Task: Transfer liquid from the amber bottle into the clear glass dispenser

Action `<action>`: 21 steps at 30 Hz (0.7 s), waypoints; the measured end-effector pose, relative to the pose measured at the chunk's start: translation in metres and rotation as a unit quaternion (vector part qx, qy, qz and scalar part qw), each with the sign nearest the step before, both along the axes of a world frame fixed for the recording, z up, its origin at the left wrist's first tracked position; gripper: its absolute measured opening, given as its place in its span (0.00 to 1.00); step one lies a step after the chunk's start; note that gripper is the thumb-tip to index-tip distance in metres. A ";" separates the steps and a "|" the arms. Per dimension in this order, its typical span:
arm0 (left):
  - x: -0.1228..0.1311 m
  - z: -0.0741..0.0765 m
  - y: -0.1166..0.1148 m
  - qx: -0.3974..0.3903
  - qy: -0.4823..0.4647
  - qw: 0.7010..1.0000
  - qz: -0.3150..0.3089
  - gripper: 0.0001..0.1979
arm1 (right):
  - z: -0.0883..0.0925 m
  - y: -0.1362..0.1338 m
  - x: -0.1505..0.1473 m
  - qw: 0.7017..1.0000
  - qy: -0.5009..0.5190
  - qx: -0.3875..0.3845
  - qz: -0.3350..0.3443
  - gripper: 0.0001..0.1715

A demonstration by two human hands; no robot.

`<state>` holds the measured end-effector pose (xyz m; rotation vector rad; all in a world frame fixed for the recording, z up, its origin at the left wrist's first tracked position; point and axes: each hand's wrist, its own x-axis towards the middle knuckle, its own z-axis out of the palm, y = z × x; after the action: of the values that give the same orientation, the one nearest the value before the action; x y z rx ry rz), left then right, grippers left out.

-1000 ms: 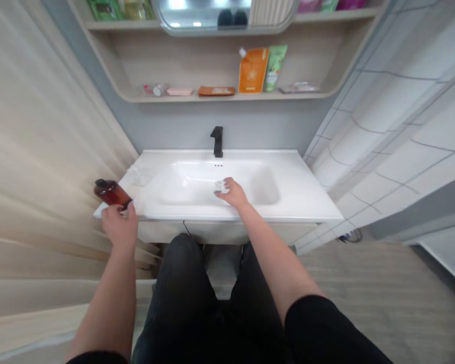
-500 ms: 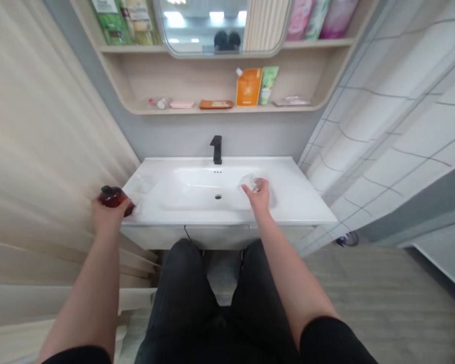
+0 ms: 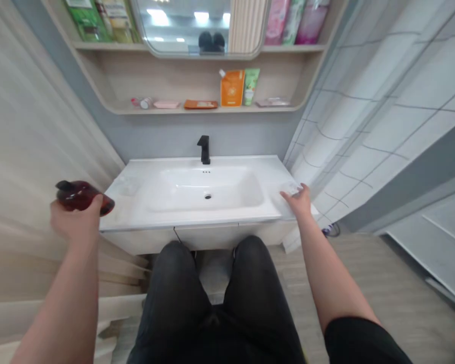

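Observation:
My left hand (image 3: 74, 218) grips a dark amber plastic bottle (image 3: 81, 197) on its side, out past the left edge of the white basin countertop (image 3: 125, 215). My right hand (image 3: 298, 200) rests at the countertop's right end, fingers over a crumpled pale cloth or tissue (image 3: 290, 188). The exact material is hard to tell. Between my hands lies the white sink bowl (image 3: 205, 194), with a black faucet (image 3: 203, 150) at its back.
A wooden wall shelf (image 3: 205, 109) above the sink holds an orange pouch (image 3: 232, 88), a green tube (image 3: 251, 87) and small toiletries. A mirror (image 3: 182, 25) sits above. A beige curtain (image 3: 23, 126) hangs left; a tiled wall (image 3: 382, 126) stands right.
My right hand has moved rightward along the countertop with the pale cloth, from the bowl to the far end. My left hand has lifted the bottle away from the counter, further left.

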<state>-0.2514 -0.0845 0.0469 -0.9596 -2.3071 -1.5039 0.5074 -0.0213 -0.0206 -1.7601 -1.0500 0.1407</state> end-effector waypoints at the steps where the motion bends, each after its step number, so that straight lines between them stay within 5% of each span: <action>1: 0.010 0.007 0.001 0.014 0.012 1.000 -0.007 0.36 | 0.004 0.000 -0.003 0.999 -0.027 0.038 -0.012 0.58; 3: 0.036 0.018 0.006 0.021 0.017 0.998 -0.062 0.37 | 0.016 0.000 -0.016 0.985 -0.093 0.137 -0.046 0.59; 5: 0.070 0.021 0.013 -0.013 0.005 0.989 -0.145 0.35 | 0.030 0.003 -0.043 0.966 -0.148 0.212 -0.030 0.47; 9: 0.152 0.007 0.028 -0.067 -0.018 0.957 -0.282 0.32 | 0.044 0.012 -0.138 0.933 -0.170 0.154 0.278 0.21; 11: 0.194 -0.005 0.034 -0.073 -0.045 0.932 -0.352 0.30 | 0.039 0.018 -0.191 0.898 -0.119 0.097 0.413 0.26; 15: 0.263 -0.028 0.042 -0.065 -0.059 0.887 -0.452 0.28 | 0.016 0.023 -0.270 0.819 0.017 0.011 0.573 0.61; 18: 0.289 -0.041 0.044 -0.057 -0.059 0.880 -0.468 0.27 | 0.002 0.025 -0.294 0.803 0.105 -0.006 0.587 0.68; 21: 0.294 -0.048 0.045 -0.052 -0.055 0.875 -0.478 0.27 | -0.005 0.025 -0.298 0.814 0.164 -0.013 0.558 0.64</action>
<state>0.0426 -0.0391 -0.0014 -2.3252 -2.0534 -1.7423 0.2093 0.0036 -0.0257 -0.8645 -1.6794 1.1412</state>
